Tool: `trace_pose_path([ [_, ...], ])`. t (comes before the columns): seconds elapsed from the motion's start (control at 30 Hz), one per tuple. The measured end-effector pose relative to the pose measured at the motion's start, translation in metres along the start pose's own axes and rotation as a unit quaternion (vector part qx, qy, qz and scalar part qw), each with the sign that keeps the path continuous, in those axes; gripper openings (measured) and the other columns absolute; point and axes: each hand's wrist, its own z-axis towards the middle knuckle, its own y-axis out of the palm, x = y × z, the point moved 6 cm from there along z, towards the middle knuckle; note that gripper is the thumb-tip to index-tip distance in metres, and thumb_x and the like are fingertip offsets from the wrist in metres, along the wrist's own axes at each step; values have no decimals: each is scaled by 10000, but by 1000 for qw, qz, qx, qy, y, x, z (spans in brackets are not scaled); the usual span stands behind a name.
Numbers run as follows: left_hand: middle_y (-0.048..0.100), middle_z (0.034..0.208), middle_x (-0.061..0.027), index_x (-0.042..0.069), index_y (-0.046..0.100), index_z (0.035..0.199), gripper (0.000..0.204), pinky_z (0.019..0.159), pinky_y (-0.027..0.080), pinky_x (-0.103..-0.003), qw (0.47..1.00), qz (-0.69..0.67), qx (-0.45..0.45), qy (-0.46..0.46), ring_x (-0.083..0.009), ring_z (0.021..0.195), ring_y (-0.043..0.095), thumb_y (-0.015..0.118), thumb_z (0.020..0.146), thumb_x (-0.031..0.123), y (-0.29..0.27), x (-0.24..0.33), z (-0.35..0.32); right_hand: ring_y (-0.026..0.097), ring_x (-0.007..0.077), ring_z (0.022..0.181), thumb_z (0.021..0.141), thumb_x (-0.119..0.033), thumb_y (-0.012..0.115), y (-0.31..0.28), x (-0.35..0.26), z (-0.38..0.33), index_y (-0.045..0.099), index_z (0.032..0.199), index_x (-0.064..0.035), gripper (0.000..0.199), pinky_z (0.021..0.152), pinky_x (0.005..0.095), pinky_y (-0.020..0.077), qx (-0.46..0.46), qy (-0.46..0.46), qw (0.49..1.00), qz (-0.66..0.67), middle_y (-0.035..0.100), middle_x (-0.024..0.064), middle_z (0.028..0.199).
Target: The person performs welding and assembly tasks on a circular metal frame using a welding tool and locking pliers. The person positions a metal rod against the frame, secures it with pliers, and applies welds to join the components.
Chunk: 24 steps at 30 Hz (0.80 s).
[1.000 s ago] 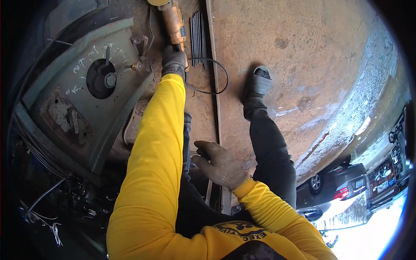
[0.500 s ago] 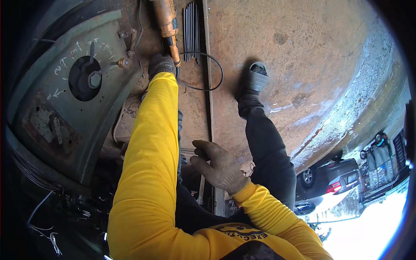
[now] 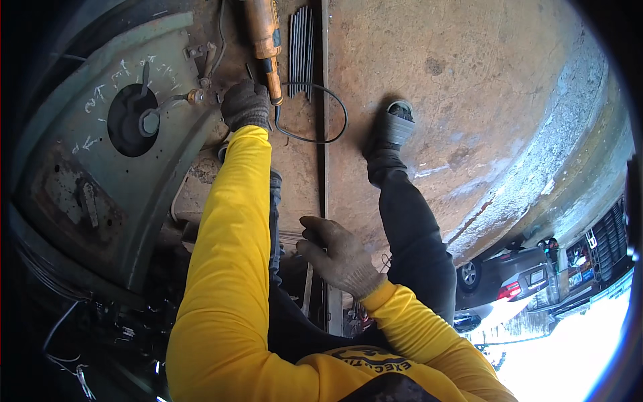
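My left hand (image 3: 246, 105), in a dark grey work glove, reaches far forward at the end of a yellow sleeve. Its fingers are curled closed, and a thin dark stick (image 3: 250, 71) shows just past them; the grip itself is hidden. Close on its right lies an orange-and-black corded power tool (image 3: 264, 37), with a small gap between hand and tool. My right hand (image 3: 340, 258), in a tan-brown glove, hovers in front of my body with thumb and fingers apart and nothing in it.
A large green metal housing (image 3: 144, 221) with a round hole and bolt (image 3: 149, 122) stands at left. Thin metal rods (image 3: 301, 53) lie right of the tool; its black cable (image 3: 343, 110) loops over a floor seam. My sandaled foot (image 3: 398, 122) rests on the stained floor. A parked car (image 3: 502, 278) is at right.
My left hand has shifted slightly left, away from the power tool, and more of the glove shows. The thin dark stick now shows beyond its fingers. My right hand stays nearly still.
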Motion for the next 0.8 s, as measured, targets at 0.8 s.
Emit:
trace_pose_path([
  [0.8, 697, 986, -195, 42, 690, 967, 184, 847, 549, -451, 961, -155, 218, 75, -396, 898, 679, 641, 878, 195, -41, 2, -36, 675, 356, 1138, 959, -359, 646, 3, 0, 8, 560, 1371, 36, 576, 989, 428, 526, 15, 15, 1000, 23, 673, 269, 1201],
])
